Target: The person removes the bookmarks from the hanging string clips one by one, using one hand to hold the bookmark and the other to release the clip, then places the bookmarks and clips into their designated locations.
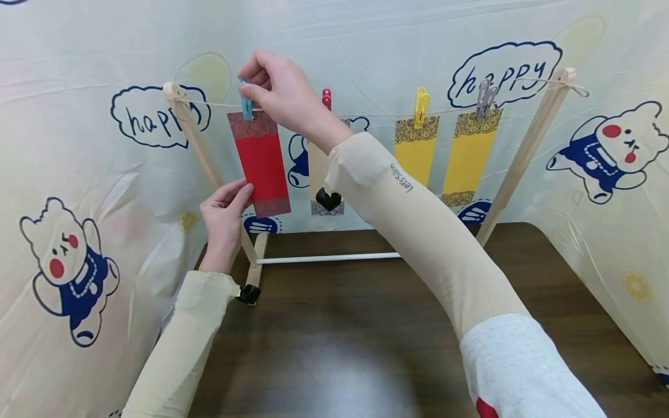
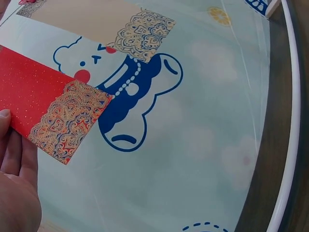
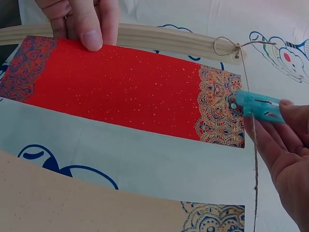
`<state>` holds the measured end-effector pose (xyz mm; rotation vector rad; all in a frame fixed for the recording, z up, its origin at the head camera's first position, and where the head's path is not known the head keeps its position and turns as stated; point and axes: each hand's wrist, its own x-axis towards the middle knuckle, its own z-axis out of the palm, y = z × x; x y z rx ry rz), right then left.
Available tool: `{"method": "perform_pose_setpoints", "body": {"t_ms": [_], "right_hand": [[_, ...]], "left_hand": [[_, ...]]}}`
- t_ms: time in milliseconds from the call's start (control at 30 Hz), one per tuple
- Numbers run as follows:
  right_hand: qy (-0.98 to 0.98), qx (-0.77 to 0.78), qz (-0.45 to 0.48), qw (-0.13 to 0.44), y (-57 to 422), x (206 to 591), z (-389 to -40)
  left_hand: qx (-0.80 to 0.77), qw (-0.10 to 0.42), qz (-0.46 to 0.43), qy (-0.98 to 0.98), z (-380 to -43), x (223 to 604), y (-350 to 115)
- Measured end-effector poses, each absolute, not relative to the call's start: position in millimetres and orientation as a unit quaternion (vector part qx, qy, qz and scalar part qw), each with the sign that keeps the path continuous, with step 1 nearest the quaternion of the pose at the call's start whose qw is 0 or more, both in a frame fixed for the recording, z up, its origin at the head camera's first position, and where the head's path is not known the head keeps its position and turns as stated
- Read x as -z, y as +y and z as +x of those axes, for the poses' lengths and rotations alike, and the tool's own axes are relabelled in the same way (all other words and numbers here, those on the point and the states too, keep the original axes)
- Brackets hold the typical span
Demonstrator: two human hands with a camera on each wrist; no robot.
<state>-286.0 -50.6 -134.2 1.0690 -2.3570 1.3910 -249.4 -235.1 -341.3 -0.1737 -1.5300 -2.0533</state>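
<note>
A red paper strip [image 1: 259, 159] with patterned ends hangs from the string at the left of the wooden frame. My right hand [image 1: 282, 93] pinches a light blue clothespin [image 3: 260, 105], whose nose sits over the string and the strip's top edge. Lower down, my left hand [image 1: 226, 217] holds the strip's left edge between thumb and fingers. The right wrist view shows that thumb [image 3: 91, 39] lying on the red paper. Beside the red strip hangs a beige strip [image 2: 91, 21], partly hidden by my right arm in the head view, under a red clothespin [image 1: 326, 98].
Two yellow strips [image 1: 415, 152] hang farther right, under a yellow clothespin [image 1: 421, 107] and a grey clothespin [image 1: 486, 100]. Wooden posts [image 1: 528, 154] carry the string. A white rod [image 1: 329, 258] runs low between them, above the dark table [image 1: 334, 337]. Printed cloth [image 1: 78, 174] hangs behind.
</note>
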Motion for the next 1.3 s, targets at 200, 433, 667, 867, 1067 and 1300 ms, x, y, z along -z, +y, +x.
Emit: {"method": "perform_pose_setpoints", "body": {"t_ms": [200,433,667,867,1067,1300], "right_hand": [[-0.788,-0.479,0.368,0.12,-50,133,-287],[-0.77,-0.493,0.375,0.152,-47,136,-284],[-0.749,-0.498,0.399,0.178,-50,136,-281],[-0.75,-0.495,0.403,0.174,-49,133,-276],[-0.747,-0.493,0.415,0.164,-41,134,-271],[-0.731,-0.507,0.43,0.155,-28,139,-264]], "left_hand": [[0.768,0.286,-0.06,-0.57,-248,340,-237],[0.768,0.286,-0.058,-0.571,-243,345,-237],[0.758,0.292,-0.055,-0.581,-240,349,-238],[0.763,0.294,-0.052,-0.574,-238,353,-240],[0.77,0.301,-0.047,-0.561,-238,358,-241],[0.771,0.309,-0.038,-0.555,-234,362,-244]]}}
